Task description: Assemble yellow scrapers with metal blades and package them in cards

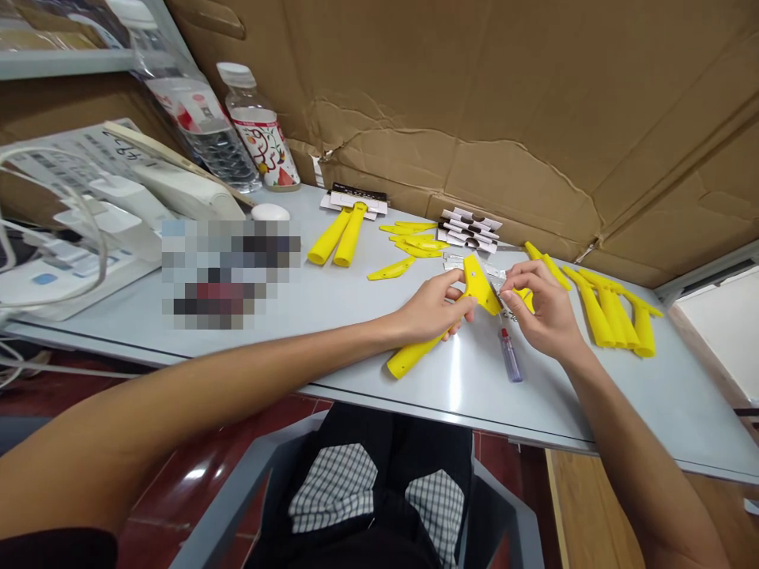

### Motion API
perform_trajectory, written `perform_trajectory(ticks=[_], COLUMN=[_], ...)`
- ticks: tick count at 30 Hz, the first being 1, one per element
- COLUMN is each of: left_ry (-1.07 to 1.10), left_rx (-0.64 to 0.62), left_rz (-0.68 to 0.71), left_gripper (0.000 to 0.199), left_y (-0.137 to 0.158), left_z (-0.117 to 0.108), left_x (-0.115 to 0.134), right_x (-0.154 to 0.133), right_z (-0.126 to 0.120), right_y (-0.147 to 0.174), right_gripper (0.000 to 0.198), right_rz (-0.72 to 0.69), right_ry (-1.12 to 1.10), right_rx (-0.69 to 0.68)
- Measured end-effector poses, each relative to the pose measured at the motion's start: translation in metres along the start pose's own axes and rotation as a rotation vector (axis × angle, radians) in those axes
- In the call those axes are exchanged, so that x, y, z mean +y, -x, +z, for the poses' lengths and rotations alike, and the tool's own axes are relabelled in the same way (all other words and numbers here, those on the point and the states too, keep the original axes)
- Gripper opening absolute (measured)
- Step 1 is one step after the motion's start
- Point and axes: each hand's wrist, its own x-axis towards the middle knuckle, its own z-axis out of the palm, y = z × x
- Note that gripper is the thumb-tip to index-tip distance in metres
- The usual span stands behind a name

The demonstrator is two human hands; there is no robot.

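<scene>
My left hand [436, 308] is closed around a yellow plastic handle [415, 357], whose wide flat head points up and to the right. At the right edge of that head my right hand [542, 304] is in a pinch; what its fingertips hold is too small to make out. Just below the hands a screwdriver [511, 359] with a clear purple grip and red collar lies on the table. Small metal bits [511, 314] are partly hidden by my right hand. Behind the handle's head are silvery flat strips [456, 261].
Loose yellow pieces [415, 241] lie beyond my left hand, near stacked white-and-black cards [468, 231]. Two yellow handles [351, 233] rest farther left, several more yellow handles [617, 316] on the right. Bottles [264, 134], a white mouse [270, 212] and cables [88, 229] occupy the left.
</scene>
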Motion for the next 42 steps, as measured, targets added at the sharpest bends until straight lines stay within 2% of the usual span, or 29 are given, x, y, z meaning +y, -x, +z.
perform_trajectory(ticks=[6,11,17,29,32,37,42], left_ry=[0.003,0.052,0.149,0.206,0.208,0.183,0.164], left_rx=[0.024,0.068,0.104,0.115,0.120,0.109,0.084], left_rz=[0.075,0.098,-0.012,-0.099,-0.107,-0.052,-0.015], left_gripper=[0.015,0.017,0.013,0.011,0.012,0.013,0.017], left_y=[0.004,0.006,0.007,0.008,0.008,0.008,0.008], left_z=[0.001,0.005,0.013,0.015,0.015,0.014,0.014], left_x=[0.001,-0.002,-0.007,0.000,0.001,-0.002,-0.005], right_x=[0.001,-0.003,-0.006,-0.004,-0.004,-0.002,-0.006], right_z=[0.008,0.014,0.025,0.025,0.025,0.020,0.016], right_y=[0.005,0.005,0.006,0.007,0.007,0.005,0.002], right_gripper=[0.008,0.007,0.006,0.005,0.007,0.029,0.044], right_rz=[0.072,0.075,0.114,0.140,0.224,0.548,0.617], right_ry=[-0.068,-0.051,-0.030,-0.036,-0.165,-0.557,-0.637], right_rx=[0.004,0.043,0.045,0.075,0.062,-0.064,-0.104])
